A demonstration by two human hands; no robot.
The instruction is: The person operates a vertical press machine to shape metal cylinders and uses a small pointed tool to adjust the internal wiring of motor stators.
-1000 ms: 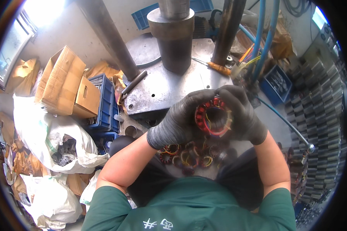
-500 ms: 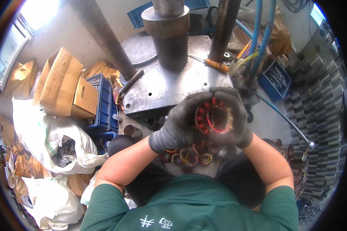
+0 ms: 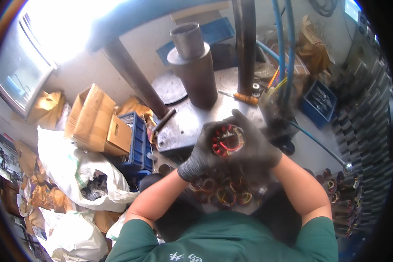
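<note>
I see a dark green T-shirt (image 3: 244,238) with short sleeves (image 3: 319,238) and white markings (image 3: 176,256) near, left of its middle. The left hand (image 3: 207,146) and right hand (image 3: 262,146) wear dark grey gloves, the left cuff (image 3: 191,168) finely ribbed. The trousers (image 3: 273,212) look black; the forearms (image 3: 299,185) are bare.

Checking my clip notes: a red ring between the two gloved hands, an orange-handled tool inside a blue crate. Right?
Wrong place: the head view shows the orange-handled tool on the metal table. The red ring is as you say.
</note>
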